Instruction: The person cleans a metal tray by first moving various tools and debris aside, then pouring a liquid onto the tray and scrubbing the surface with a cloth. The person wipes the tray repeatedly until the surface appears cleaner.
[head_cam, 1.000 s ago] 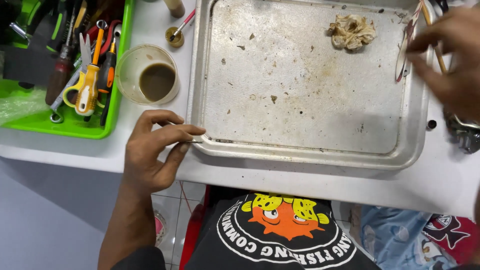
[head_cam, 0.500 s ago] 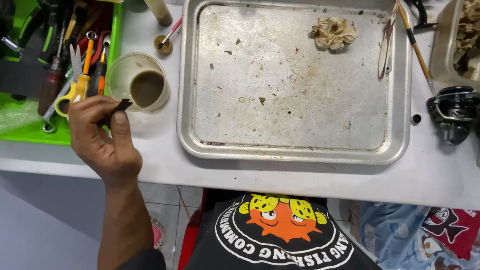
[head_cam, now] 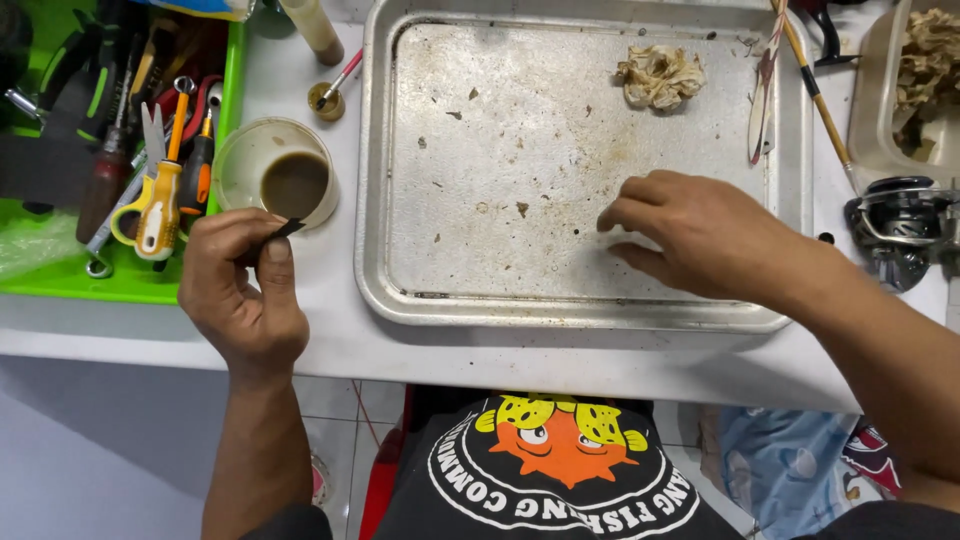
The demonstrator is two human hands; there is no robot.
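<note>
My left hand [head_cam: 240, 295] pinches a small thin dark tool [head_cam: 288, 228] between thumb and fingers, just in front of a clear plastic cup [head_cam: 245, 165] holding brown liquid. My right hand [head_cam: 700, 235] rests over the lower right part of a scratched metal tray [head_cam: 400, 280], fingers curled and pointing left, holding nothing that I can see. A crumpled stained tissue [head_cam: 660, 77] lies at the tray's far side.
A green bin [head_cam: 120, 285] with screwdrivers, scissors and pliers stands at the left. A small brush [head_cam: 335, 85] lies behind the cup. Long thin sticks [head_cam: 815, 95] lean on the tray's right rim. A black fishing reel [head_cam: 900, 225] sits at the right, a clear container [head_cam: 880, 100] behind it.
My left hand left the tray's front corner, picked up the small dark tool and now holds it by the cup. My right hand came from the far right down onto the tray.
</note>
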